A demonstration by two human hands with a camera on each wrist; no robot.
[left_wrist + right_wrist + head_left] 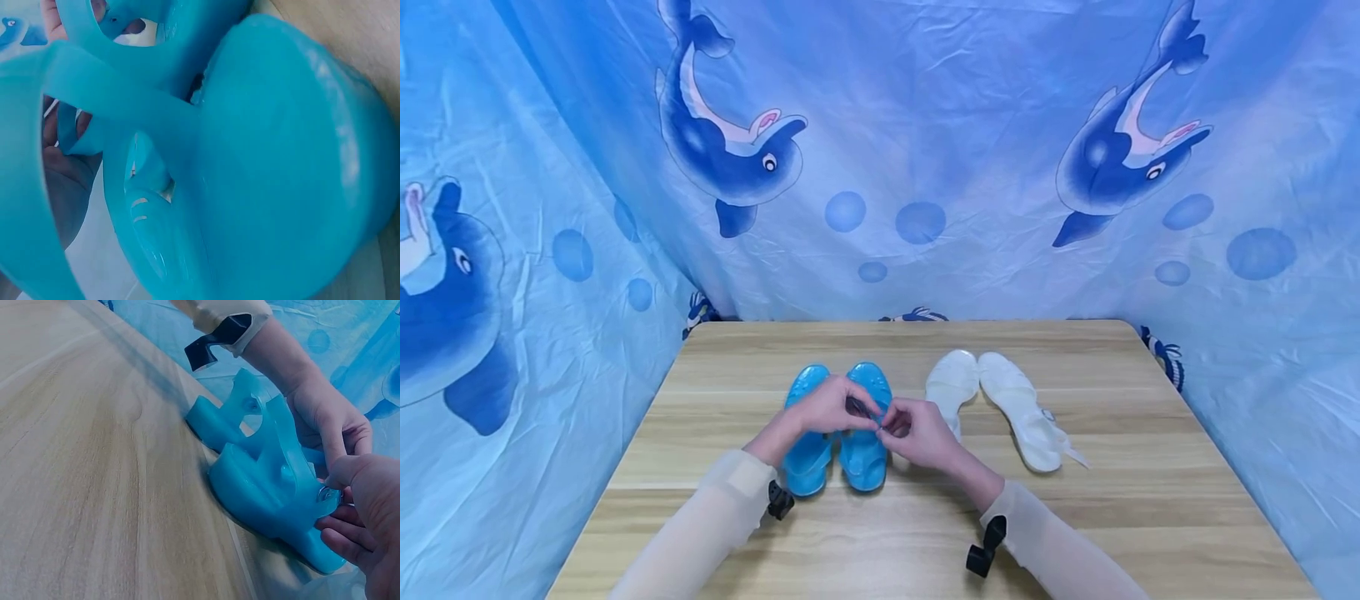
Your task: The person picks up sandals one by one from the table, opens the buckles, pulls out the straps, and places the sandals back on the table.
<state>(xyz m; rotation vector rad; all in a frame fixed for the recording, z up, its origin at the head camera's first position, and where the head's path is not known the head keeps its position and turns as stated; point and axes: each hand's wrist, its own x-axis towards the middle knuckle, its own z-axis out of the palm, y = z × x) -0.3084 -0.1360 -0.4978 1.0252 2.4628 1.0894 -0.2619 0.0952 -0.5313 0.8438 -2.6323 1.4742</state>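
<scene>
A pair of blue jelly sandals stands upright on the table, the left sandal [807, 471] beside the right sandal [862, 475]. Both of my hands meet over the right one's outer side. There my right hand [921, 433] pinches the ankle strap at its round metal buckle [328, 494], with its lower fingers spread beneath. From across the sandal, my left hand [835, 404] reaches over and pinches the strap beside the buckle, partly hidden behind the right thumb. Close up in the left wrist view are a blue heel [281, 162] and its looped strap [119, 84].
To the right lies a pair of white sandals, one sandal [953, 379] partly behind my right hand, the other [1018, 404] with its strap [1075, 450] spread outward. The wooden table [737, 350] ends at a blue dolphin-print curtain [880, 150]. Black camera mounts [985, 550] sit on both wrists.
</scene>
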